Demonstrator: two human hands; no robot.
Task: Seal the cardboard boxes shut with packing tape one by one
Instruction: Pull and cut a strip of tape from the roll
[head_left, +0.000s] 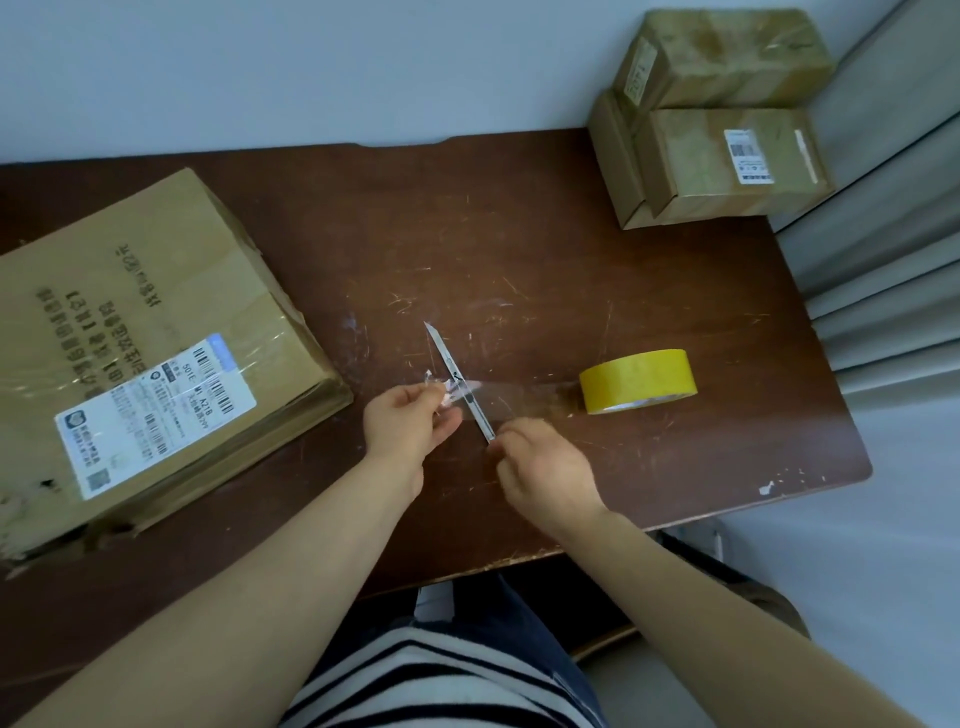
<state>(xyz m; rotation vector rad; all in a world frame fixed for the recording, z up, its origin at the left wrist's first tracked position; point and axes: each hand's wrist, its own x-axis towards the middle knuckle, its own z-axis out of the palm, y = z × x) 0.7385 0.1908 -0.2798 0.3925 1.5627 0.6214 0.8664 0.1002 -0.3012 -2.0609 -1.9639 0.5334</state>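
A yellow roll of packing tape (638, 381) stands on the brown table (519, 234), with a clear strip of tape (519, 397) pulled out leftward from it. My left hand (408, 423) pinches the crumpled free end of that strip. My right hand (543, 467) grips the handle end of a slim metal utility knife (457, 379), whose blade points up and away, crossing the strip near my left fingers. A large flat cardboard box (156, 332) with a white shipping label lies at the left.
Three smaller cardboard boxes (727, 145) are stacked at the table's back right corner against the wall. Grey curtain folds (893, 260) hang at the right. The table's front edge is close to my body.
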